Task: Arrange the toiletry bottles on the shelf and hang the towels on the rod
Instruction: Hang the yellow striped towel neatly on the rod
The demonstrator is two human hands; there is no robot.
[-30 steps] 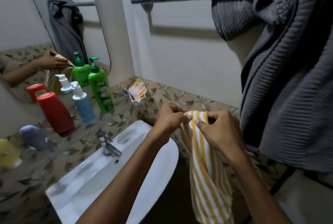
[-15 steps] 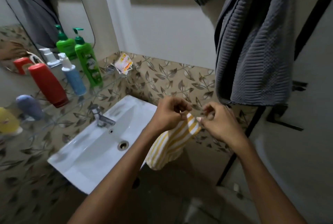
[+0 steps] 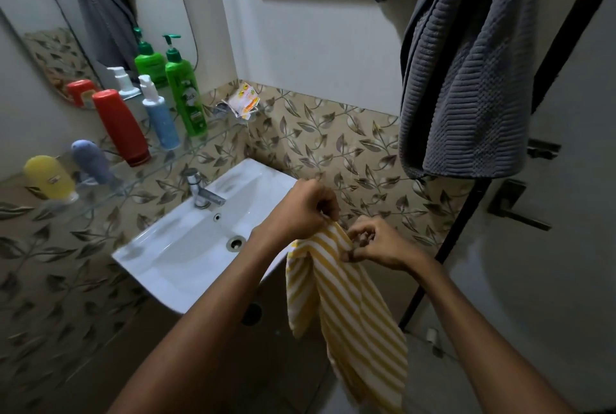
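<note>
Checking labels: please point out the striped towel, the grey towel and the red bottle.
striped towel (image 3: 353, 307), head view, middle of the hanging cloth
grey towel (image 3: 473, 87), head view, ribbed front fold
red bottle (image 3: 120, 127), head view, middle of body

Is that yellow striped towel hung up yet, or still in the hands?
Still in hand: the striped towel dangles from the left hand and right hand, beside the sink.

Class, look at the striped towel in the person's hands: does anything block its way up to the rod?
The rod itself is out of frame. The grey towel hangs above and right of the striped towel, likely taking rod space on that side; otherwise only bare wall.
</note>
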